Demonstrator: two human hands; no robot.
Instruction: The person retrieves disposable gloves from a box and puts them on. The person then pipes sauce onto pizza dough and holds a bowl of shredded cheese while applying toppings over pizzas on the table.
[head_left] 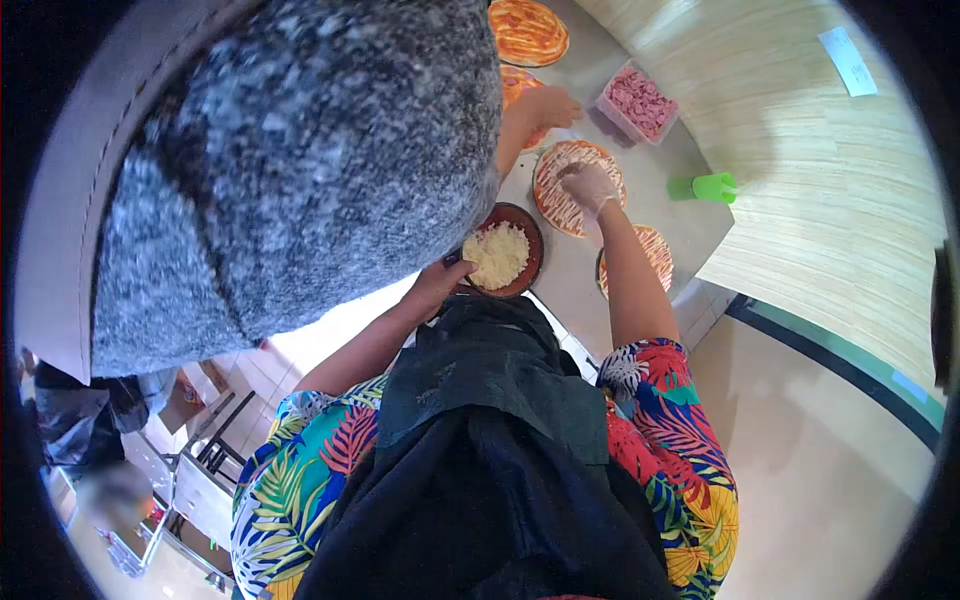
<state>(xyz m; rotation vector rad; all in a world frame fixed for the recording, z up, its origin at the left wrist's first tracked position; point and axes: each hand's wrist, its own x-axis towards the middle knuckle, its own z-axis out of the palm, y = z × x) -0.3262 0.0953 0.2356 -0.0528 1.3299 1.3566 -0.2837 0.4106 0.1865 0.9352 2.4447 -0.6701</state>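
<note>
My left hand (438, 286) grips the rim of a brown bowl (536, 248) at the counter's near edge, thumb over the side. Grated cheese (497, 256) fills much of the bowl. In a clear glove, my right hand (588, 188) is over a round pizza base (553, 208) covered with red sauce and white streaks. Its fingers are bunched together, and whatever they pinch is hidden. A second streaked pizza base (655, 252) lies partly behind my right forearm.
A co-worker's hand (550, 108) reaches over another pizza (515, 82); a sauced base (528, 32) lies beyond. A tub of chopped pink meat (640, 105) and a green cup (705, 187) stand along the wall side. A grey fabric shape (320, 150) blocks the upper left.
</note>
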